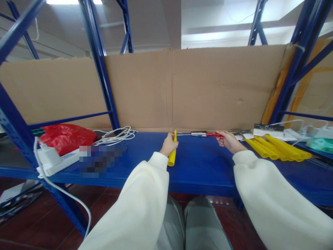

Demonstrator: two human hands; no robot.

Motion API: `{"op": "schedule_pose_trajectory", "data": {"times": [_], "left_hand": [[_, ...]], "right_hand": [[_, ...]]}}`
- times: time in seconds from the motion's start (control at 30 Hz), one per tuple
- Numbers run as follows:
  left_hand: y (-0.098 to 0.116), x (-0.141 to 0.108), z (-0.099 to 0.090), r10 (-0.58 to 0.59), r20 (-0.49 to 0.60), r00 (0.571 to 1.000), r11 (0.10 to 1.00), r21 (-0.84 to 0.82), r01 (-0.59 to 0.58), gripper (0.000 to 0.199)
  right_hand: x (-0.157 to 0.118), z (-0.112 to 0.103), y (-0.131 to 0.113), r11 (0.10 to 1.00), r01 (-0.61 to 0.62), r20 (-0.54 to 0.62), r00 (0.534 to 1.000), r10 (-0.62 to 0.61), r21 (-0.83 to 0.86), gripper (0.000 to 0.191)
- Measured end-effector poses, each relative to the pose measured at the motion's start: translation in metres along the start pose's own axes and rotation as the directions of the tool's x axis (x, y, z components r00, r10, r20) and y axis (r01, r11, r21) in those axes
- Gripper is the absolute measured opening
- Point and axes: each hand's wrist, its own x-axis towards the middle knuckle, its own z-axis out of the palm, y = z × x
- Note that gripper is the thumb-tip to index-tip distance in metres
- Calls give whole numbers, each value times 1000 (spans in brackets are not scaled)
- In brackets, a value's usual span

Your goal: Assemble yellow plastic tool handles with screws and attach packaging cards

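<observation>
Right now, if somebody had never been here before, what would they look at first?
Probably the bright yellow tapered tube upright in the left hand, and the thin red-handled tool in the right hand, both over the blue shelf. Next might be the row of yellow tubes at the right, then the shiny red plastic bag at the far left.
</observation>
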Motion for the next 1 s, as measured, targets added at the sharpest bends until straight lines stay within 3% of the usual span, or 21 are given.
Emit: {"op": "schedule_pose_trajectory", "data": {"times": [0.2,0.43,0.67,0.87,1.0], "left_hand": [[1,1,1,-29,-43,999,993,-119,24,35],[-1,3,-1,-24,-131,991,994,-110,9,33],[5,-4,-5,-32,-95,995,999,-35,29,36],[0,-4,2,-19,-107,994,997,68,26,43],[0,-6,4,-23,-69,997,995,95,30,41]], "right_hand": [[2,-3,1,999,33,46,998,-35,39,37],[3,-4,-1,995,14,-136,991,0,100,38],[2,-4,-2,994,-56,-243,967,78,98,31],[1,-8,-5,977,-210,-354,911,212,46,26],[1,-14,-4,923,-384,-339,873,351,-32,23]]}}
